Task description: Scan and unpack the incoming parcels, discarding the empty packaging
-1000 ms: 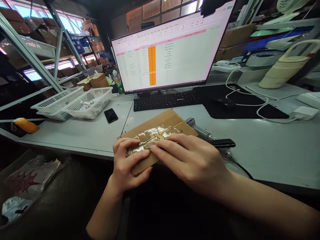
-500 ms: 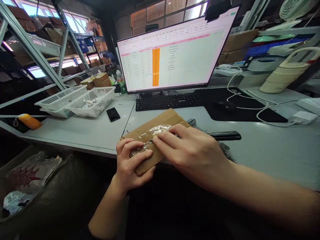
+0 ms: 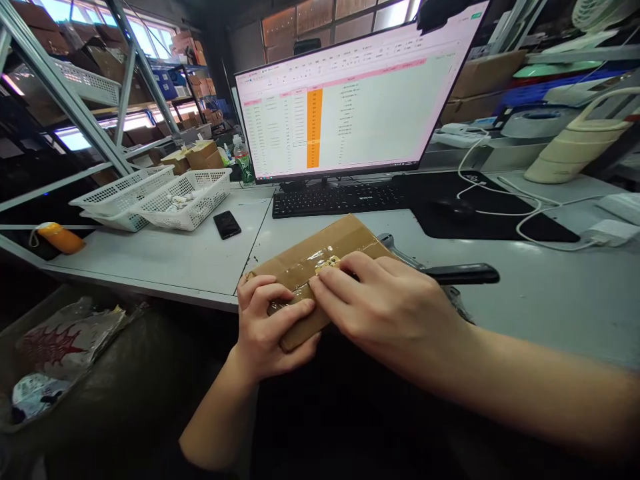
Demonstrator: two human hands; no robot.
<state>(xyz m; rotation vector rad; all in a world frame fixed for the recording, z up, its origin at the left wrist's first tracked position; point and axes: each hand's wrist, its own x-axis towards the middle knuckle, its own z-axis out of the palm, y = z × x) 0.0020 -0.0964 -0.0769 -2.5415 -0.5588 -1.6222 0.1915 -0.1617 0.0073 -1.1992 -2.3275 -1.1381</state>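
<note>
A flat brown cardboard box (image 3: pixel 340 233), with shiny clear tape across its top, is tilted at the desk's front edge. My left hand (image 3: pixel 267 323) grips its near left corner, thumb on top and fingers around the side. My right hand (image 3: pixel 385 300) is closed, its fingertips pressed together on the taped middle of the box; what they pinch is hidden. A small yellow label (image 3: pixel 327 265) with dark marks shows by these fingertips. Behind my right hand lies a tape dispenser (image 3: pixel 465 273) with a black handle, partly covered by the hand and box.
A keyboard (image 3: pixel 340 200) and monitor (image 3: pixel 350 120) stand behind the box. A phone (image 3: pixel 227 225) and white baskets (image 3: pixel 187 207) are on the left; a mouse (image 3: pixel 457 209) on its black mat (image 3: pixel 505 223) and white cables are on the right. A large bag (image 3: pixel 125 373) stands below left.
The yellow label shows more beside my right fingertips. The box and both hands appear slightly further right, with the view itself shifting a little. Both hands stay on the box.
</note>
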